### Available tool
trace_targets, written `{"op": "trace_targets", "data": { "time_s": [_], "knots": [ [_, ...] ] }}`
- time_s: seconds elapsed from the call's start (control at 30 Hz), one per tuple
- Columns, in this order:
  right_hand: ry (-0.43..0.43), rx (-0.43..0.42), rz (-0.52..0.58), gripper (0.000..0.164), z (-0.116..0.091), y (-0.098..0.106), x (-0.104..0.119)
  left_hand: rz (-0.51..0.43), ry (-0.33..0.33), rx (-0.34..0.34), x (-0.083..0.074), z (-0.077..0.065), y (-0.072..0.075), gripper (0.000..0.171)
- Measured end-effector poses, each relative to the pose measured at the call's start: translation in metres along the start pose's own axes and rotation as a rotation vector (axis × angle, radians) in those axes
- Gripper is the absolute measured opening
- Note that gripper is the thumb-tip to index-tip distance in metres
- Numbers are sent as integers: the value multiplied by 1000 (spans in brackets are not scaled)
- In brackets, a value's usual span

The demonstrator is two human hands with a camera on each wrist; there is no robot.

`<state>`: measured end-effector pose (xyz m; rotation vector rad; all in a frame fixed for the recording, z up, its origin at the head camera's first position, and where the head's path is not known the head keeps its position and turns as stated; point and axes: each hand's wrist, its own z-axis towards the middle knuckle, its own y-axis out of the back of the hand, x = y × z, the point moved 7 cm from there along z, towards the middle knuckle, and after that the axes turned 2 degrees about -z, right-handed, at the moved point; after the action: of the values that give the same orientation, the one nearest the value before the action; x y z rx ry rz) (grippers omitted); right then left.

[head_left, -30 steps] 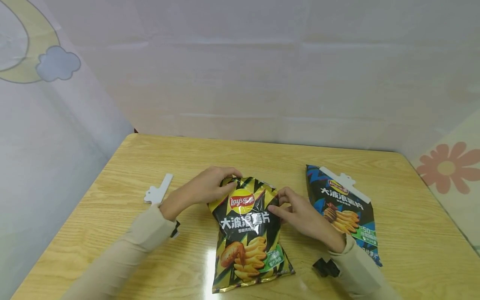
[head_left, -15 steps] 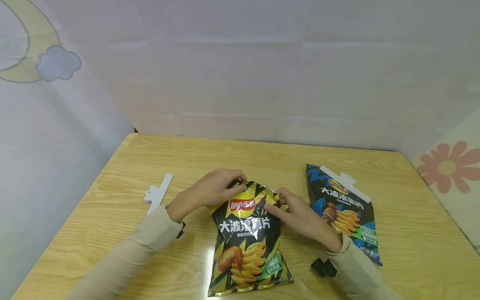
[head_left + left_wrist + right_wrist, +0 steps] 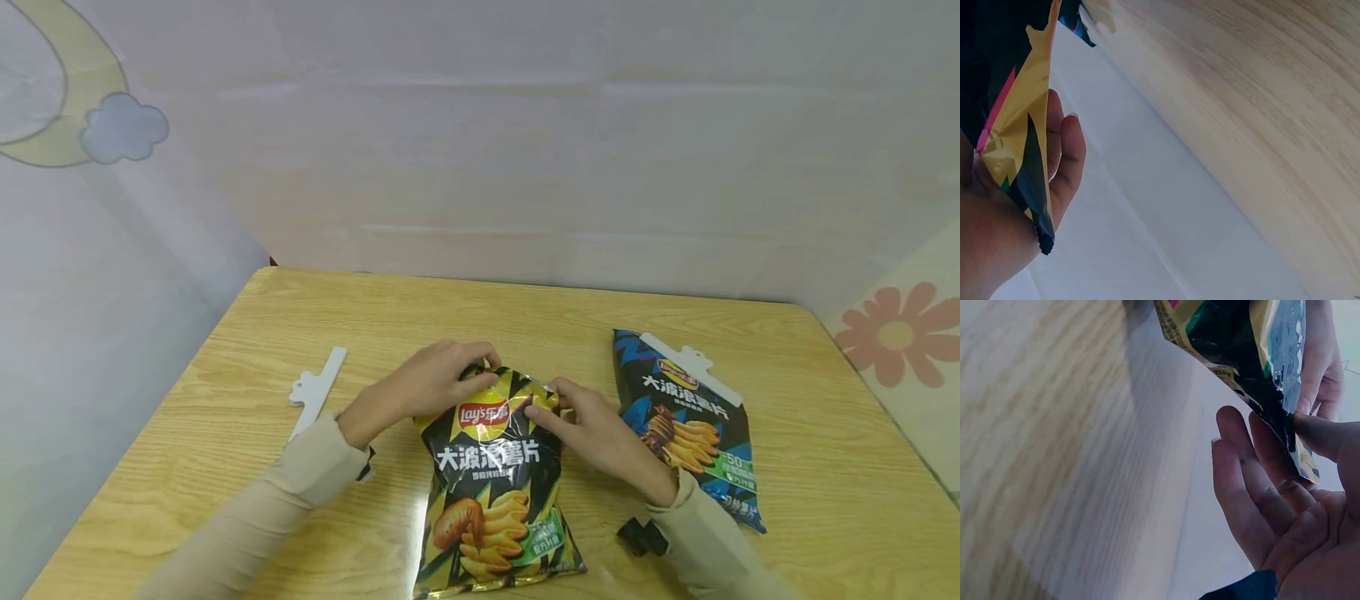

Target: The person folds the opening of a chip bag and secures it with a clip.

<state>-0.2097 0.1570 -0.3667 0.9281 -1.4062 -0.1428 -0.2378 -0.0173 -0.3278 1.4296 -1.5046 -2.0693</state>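
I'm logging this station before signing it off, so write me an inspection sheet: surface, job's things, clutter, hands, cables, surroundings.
Surface: wood-grain table, light glare near the bag's lower left edge.
Job's things: black-and-yellow chip bag, printed front toward the head camera, held near its top.
Clutter: blue-and-black chip bag at right with a white clip across its upper part; loose white clip at left, partly hidden.
Hands: left hand and right hand each pinch an upper side of the black-and-yellow bag.
Cables: nothing seen.
Surroundings: pale, creased backdrop with printed moon, cloud and flower.
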Motion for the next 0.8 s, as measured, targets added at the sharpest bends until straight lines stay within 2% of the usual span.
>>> {"op": "trace_targets", "data": {
  "time_s": [0.13, 0.33, 0.6, 0.8],
  "knots": [
    [-18, -16, 12, 27, 0, 1, -1, -47, -15, -17, 1, -1, 0, 19],
    [-37, -45, 55, 18, -1, 4, -2, -170, -18, -11, 7, -2, 0, 20],
    [14, -57, 93, 16, -4, 7, -2, -333, -48, 49, 12, -2, -1, 27],
    [70, -43, 89, 16, -6, 7, -1, -360, -84, 67, 10, -4, 1, 28]
  ]
}}
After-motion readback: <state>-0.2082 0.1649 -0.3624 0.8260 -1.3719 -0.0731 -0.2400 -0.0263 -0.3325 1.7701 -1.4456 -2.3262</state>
